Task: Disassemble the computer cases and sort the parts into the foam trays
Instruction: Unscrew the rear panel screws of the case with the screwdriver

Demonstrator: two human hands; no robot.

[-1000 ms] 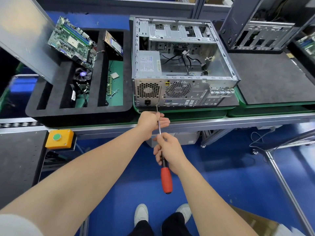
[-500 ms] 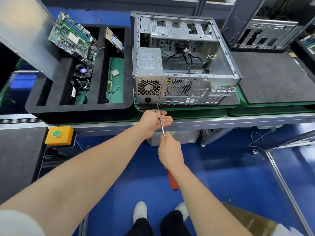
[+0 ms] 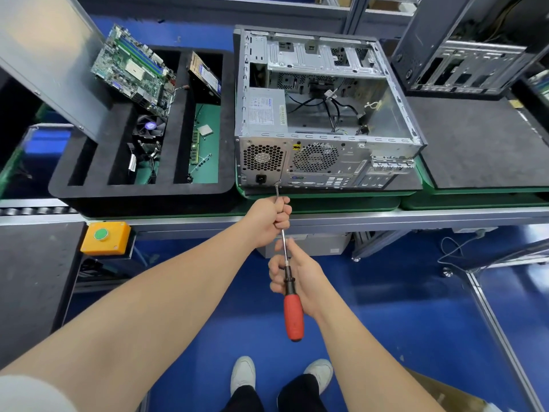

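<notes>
I'm gripping the screwdriver (image 3: 292, 304) handle with my right hand (image 3: 300, 278), left hand (image 3: 269, 218) wrapped around the shaft, tip touching the lower rear edge of the open computer case (image 3: 323, 114) on the table (image 3: 445, 215). The foam tray (image 3: 142, 194) is sitting just left of it, and there's open floor below my arms.

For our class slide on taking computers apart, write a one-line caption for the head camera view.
Both hands steady a red-handled screwdriver against the rear of an open computer case, beside a foam tray of removed parts.
</notes>
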